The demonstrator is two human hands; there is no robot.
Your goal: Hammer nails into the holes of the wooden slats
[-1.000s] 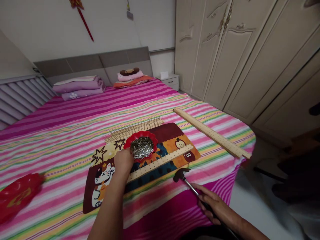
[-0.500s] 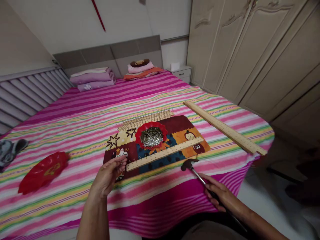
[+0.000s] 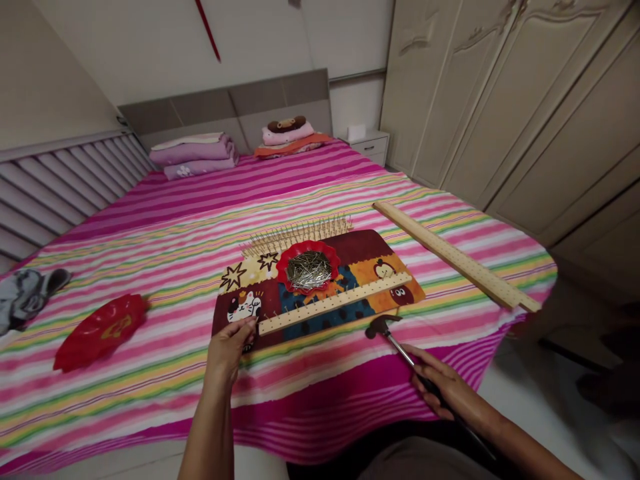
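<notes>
My right hand (image 3: 437, 381) is wrapped round the black grip of a claw hammer (image 3: 400, 348), whose dark head lies low over the bed's near side. At the left end of a wooden strip (image 3: 330, 303), my left hand (image 3: 229, 347) has its fingertips pinched together; whatever they hold is too small to make out. Rows of small holes run along the strip, and several nails stand up in it. Beneath it lies a patterned board (image 3: 320, 327) with cartoon figures. A red scalloped bowl (image 3: 281, 270) full of loose nails sits on the board behind the strip.
Strips bristling with upright nails (image 3: 300, 237) lie behind the bowl. Long bare wooden strips (image 3: 450, 253) rest at the right. A red dish (image 3: 100, 333) and a grey cloth item (image 3: 30, 297) lie at the left on the striped bedspread (image 3: 170, 280). Folded bedding (image 3: 200, 157) is at the headboard.
My left hand has shifted a little, its fingertips now close to the strip's left end. The right hand keeps its hold on the hammer, nearly still. The whole view has shifted slightly.
</notes>
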